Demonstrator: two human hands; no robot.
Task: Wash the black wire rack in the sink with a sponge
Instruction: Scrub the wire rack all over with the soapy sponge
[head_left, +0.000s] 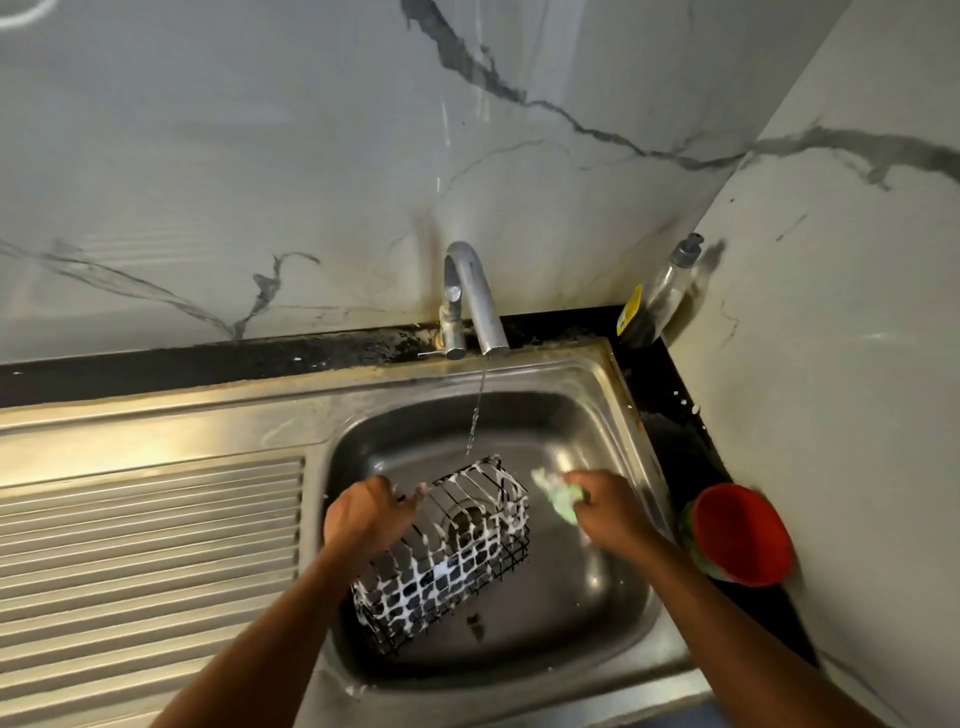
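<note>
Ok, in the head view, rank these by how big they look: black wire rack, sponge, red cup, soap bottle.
1. black wire rack, clearly largest.
2. red cup and soap bottle: close. The cup looks a little bigger but sits nearer the camera, so I won't rank them.
3. sponge, smallest, partly hidden by fingers.

Wire rack (447, 551): black, square-grid mesh streaked with white foam; sponge (563, 501): pale green, white suds; sink (597, 395) and ribbed drainboard (156, 545): brushed steel grey; tap (480, 301): dull silver; wall (311, 156): white marble, dark grey veins; countertop (208, 369): black; bowl (743, 540): red, green-striped outside; bottle (660, 299): clear, yellow label, grey pump.
</note>
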